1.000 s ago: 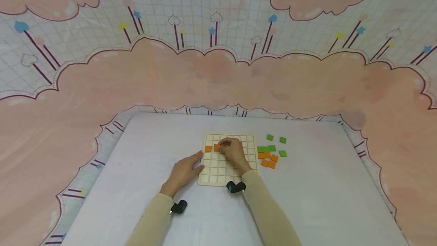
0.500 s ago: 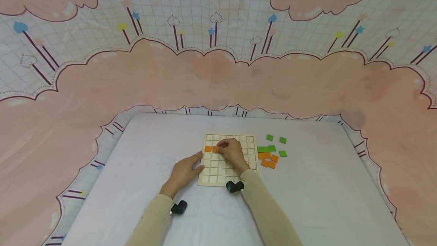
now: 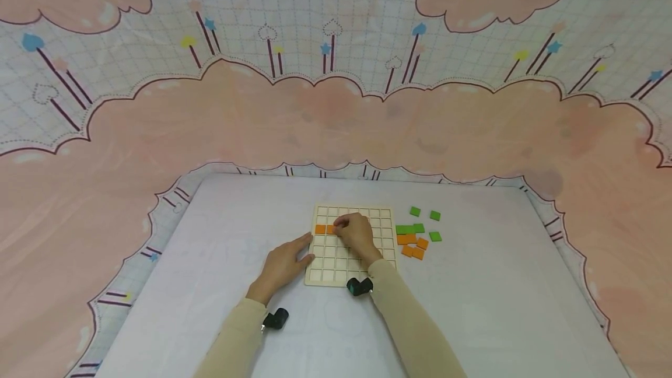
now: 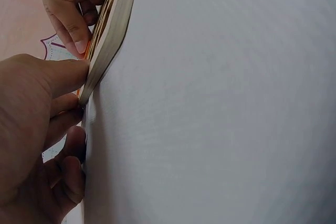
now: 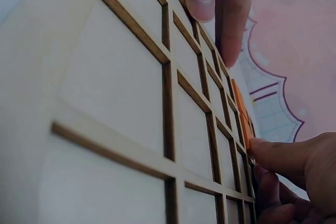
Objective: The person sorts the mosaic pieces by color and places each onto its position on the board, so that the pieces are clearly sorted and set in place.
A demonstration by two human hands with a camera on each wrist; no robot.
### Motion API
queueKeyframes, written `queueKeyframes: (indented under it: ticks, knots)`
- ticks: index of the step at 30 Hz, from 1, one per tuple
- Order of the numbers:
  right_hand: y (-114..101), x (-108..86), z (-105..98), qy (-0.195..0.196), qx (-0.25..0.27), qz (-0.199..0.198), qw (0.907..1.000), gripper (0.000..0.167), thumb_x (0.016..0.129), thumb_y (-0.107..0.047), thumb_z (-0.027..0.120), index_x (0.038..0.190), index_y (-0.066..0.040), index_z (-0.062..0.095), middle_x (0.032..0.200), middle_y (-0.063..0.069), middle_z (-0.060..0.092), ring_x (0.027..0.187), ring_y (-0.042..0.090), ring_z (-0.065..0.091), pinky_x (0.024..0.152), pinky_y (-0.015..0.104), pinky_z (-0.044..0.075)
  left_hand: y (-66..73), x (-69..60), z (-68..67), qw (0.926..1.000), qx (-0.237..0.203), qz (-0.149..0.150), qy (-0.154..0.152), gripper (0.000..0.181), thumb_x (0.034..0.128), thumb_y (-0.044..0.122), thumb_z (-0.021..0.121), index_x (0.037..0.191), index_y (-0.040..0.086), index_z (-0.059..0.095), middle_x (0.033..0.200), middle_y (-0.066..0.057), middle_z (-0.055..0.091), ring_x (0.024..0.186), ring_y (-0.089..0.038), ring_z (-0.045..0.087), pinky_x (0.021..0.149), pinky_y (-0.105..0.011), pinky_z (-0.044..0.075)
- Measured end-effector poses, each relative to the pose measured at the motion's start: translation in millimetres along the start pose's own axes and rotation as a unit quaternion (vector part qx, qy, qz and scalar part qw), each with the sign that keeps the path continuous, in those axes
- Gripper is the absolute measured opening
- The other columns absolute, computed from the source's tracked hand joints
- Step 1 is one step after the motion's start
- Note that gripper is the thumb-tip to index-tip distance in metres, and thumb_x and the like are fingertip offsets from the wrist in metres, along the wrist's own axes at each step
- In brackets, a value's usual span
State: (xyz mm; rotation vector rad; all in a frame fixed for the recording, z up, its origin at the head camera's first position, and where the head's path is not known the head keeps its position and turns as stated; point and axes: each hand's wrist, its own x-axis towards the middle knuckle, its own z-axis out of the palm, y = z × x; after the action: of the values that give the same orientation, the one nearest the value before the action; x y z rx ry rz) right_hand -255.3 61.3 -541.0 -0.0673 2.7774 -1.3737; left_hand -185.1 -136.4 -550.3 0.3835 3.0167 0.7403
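A pale wooden grid board (image 3: 328, 261) lies on the white table. Toward its far left, one orange square tile (image 3: 319, 229) sits in a cell of the leftmost column. Just right of it, a second orange tile (image 3: 329, 229) is in the neighbouring cell, its right part covered by fingers. My right hand (image 3: 358, 233) pinches this second tile; in the right wrist view the thumb (image 5: 278, 153) touches its edge. My left hand (image 3: 282, 262) rests against the board's left side, thumb and fingers touching the rim, as the left wrist view also shows.
Several loose green tiles (image 3: 435, 236) and several orange tiles (image 3: 417, 253) lie right of the board, some touching it or each other. Behind the table (image 3: 499, 279) hangs a patterned pink and white cloth (image 3: 336, 121).
My right hand has shifted slightly left and drawn the second orange tile closer to the first, down into line with it. My left hand has stayed in place.
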Motion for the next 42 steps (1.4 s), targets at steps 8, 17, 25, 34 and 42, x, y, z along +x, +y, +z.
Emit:
queueKeyframes:
  ticks: [8,17,25,34,42]
  knots:
    - [0,-0.5,-6,-0.009,0.053,0.014,0.9985,0.011,0.084,-0.017,0.076,0.093,-0.011,0.077,0.085,0.001,0.071,0.08,0.015,0.06,0.073,0.028,0.05,-0.6,1.0,-0.8,1.0,0.002,-0.002,0.0,0.056,0.0934,0.033,0.067,0.143,0.011,0.052,0.149,-0.003,0.051,0.132,-0.031,0.055,0.107,-0.048,0.047]
    - [2,-2.0,-11,-0.019,0.096,0.011,0.9952,0.017,0.086,-0.017,0.074,0.102,-0.011,0.074,0.088,0.002,0.066,0.08,0.014,0.058,0.071,0.023,0.048,-1.3,3.9,-2.7,1.0,0.002,-0.006,-0.007,0.057,0.094,0.034,0.065,0.144,0.013,0.051,0.149,-0.003,0.05,0.133,-0.03,0.054,0.109,-0.049,0.046]
    - [-3,-12.2,-18,-0.038,0.111,-0.002,0.9931,0.021,0.087,-0.02,0.073,0.106,-0.01,0.073,0.093,0.003,0.066,0.08,0.013,0.06,0.065,0.021,0.05,-1.8,2.4,-1.0,0.9999,-0.004,-0.011,-0.008,0.057,0.0935,0.035,0.066,0.144,0.012,0.051,0.149,-0.003,0.051,0.133,-0.03,0.053,0.108,-0.049,0.046]
    - [-8,-26.8,-32,-0.021,0.11,-0.024,0.9934,0.024,0.087,-0.025,0.076,0.108,-0.014,0.072,0.094,0.003,0.068,0.082,0.013,0.062,0.072,0.024,0.052,-1.2,-0.1,0.9,0.9998,-0.005,-0.015,-0.009,0.057,0.0935,0.035,0.066,0.144,0.012,0.051,0.15,-0.002,0.05,0.135,-0.029,0.052,0.11,-0.048,0.045]
    - [-8,-36.7,-48,-0.008,0.103,-0.042,0.9937,0.03,0.088,-0.025,0.074,0.113,-0.008,0.071,0.095,0.004,0.068,0.084,0.016,0.061,0.071,0.025,0.053,1.6,-0.1,0.1,0.9999,-0.005,-0.013,-0.003,0.055,0.0933,0.034,0.066,0.142,0.012,0.053,0.15,0.0,0.05,0.135,-0.028,0.052,0.109,-0.048,0.045]
